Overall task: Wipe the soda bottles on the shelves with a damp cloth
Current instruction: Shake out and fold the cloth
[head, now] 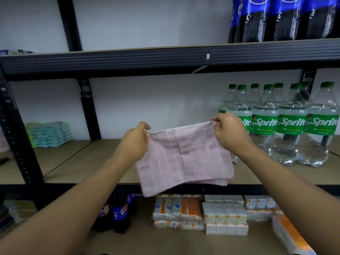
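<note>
Three shelves: a black metal rack [128, 59] with tan boards fills the view, against a white wall.
Top-shelf bottles: large dark cola bottles [287, 19] with blue labels stand in a row at the upper right, cut off by the frame.
Sprite bottles: clear bottles [292, 126] with green caps and green labels stand in two rows on the right of the middle shelf.
Cloth: a pale pink checked cloth [184, 159] hangs in the air in front of the middle shelf, just left of the Sprite bottles, stretched by its top edge, its lower edge folded under.
Paper packs: white and orange packs [224, 216] lie stacked on the bottom shelf, below the cloth.
Left hand: the left hand [136, 140] pinches the cloth's top left corner between thumb and curled fingers.
Right hand: the right hand [230, 133] pinches the top right corner, partly in front of the nearest Sprite bottle.
Teal packs: a stack of soft teal packs [49, 134] sits far left on the middle shelf.
Small colas: a few small dark bottles [119, 212] stand on the bottom shelf, partly hidden by the left forearm.
</note>
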A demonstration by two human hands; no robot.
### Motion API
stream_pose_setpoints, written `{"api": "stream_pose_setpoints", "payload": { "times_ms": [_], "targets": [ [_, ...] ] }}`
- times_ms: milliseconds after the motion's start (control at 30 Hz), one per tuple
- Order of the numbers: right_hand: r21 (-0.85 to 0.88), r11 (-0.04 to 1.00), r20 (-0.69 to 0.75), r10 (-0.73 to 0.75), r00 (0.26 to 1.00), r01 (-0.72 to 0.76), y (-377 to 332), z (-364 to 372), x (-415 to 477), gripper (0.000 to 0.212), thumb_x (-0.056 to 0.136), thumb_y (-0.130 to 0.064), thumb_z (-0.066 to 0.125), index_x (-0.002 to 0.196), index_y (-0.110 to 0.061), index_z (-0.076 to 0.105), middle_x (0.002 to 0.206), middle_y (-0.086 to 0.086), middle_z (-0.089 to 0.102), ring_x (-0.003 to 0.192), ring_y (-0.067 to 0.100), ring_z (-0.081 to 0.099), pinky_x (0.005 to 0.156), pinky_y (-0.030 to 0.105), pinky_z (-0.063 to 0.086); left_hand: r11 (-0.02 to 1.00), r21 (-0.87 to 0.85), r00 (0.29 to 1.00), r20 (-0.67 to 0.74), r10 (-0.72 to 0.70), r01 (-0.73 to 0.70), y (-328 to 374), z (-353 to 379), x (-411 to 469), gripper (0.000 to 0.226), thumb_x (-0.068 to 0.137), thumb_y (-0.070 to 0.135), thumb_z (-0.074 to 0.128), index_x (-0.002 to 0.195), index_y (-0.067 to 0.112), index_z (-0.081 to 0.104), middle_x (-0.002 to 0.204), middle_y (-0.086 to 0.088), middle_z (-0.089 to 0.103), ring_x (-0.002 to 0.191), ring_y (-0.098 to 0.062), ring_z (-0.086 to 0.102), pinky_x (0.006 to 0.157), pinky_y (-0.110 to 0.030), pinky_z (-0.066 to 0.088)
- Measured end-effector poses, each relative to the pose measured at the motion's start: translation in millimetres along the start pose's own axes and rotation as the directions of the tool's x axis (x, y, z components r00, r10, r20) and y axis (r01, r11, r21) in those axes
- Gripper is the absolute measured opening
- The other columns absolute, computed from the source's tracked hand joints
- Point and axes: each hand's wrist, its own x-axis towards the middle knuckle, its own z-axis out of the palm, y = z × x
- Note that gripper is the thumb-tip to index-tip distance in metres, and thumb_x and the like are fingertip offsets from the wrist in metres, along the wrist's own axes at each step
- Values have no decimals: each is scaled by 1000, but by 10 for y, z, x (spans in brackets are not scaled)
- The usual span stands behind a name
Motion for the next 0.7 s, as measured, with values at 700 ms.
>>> {"api": "stream_pose_setpoints", "payload": {
  "times_ms": [700],
  "targets": [
    [97,995,19,-25,999,23,136,-6,-211,20,99,-5,58,117,-13,59,100,2,59,92,22,56,73,32,38,972,146,983,44,177,-181,-52,-198,-5,14,102,16,61,107,16,47,109,-5,64,96,-22,58,78,-33,45]
  ]
}}
